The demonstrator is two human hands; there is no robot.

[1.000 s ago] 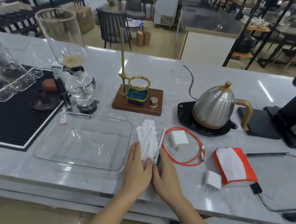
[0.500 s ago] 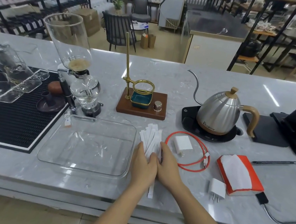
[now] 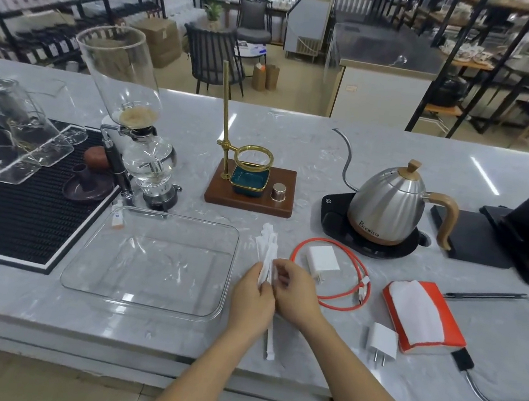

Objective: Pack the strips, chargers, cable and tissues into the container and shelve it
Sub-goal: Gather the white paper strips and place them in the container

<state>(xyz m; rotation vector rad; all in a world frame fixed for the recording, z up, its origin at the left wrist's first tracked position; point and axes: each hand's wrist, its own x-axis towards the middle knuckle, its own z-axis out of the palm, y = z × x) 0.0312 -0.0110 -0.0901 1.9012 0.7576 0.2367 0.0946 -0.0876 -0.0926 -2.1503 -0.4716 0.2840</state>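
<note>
A bundle of white strips stands tilted between my left hand and my right hand, both closed around its lower part; one strip end pokes out below my wrists. The clear container lies empty just left of my hands. Right of them, a white charger sits inside the coiled orange cable. A second white charger lies near the counter's front edge. The red tissue pack rests at the right.
Behind the container stand a glass siphon brewer and a wooden stand with a brass ring. A steel kettle sits on its black base at back right. A black mat with glassware lies left; a wire frame lies right.
My hands went from lying flat beside the strips to squeezing them together and lifting the bundle off the counter. The camera moved closer.
</note>
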